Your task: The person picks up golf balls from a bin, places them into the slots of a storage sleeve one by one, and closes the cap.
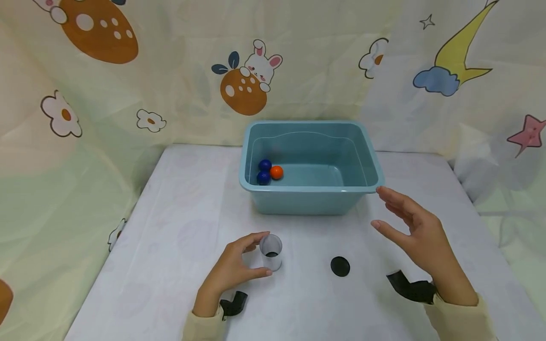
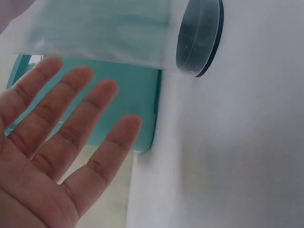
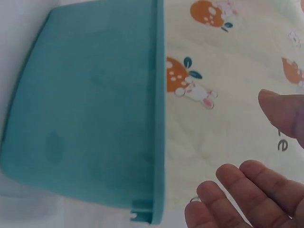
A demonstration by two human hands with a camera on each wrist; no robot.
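A clear cylindrical cup (image 1: 272, 251) with a dark bottom stands on the table, within the spread thumb and fingers of my left hand (image 1: 239, 261). In the left wrist view the fingers (image 2: 71, 128) are straight and spread beside the clear cup (image 2: 109, 33); whether a fingertip touches it I cannot tell. My right hand (image 1: 418, 232) is raised near the front right corner of the blue-green plastic bin (image 1: 303, 201), thumb and fingers apart and holding nothing. Between the hands a black round disc (image 1: 340, 266) lies flat on the table.
At the bin's left end lie two dark blue balls (image 1: 264, 178) and one orange ball (image 1: 277, 172). The bin stands at the back of the white-covered table (image 1: 187, 208). Behind it hangs a printed curtain (image 1: 311, 71). Black straps (image 1: 411, 286) circle both wrists.
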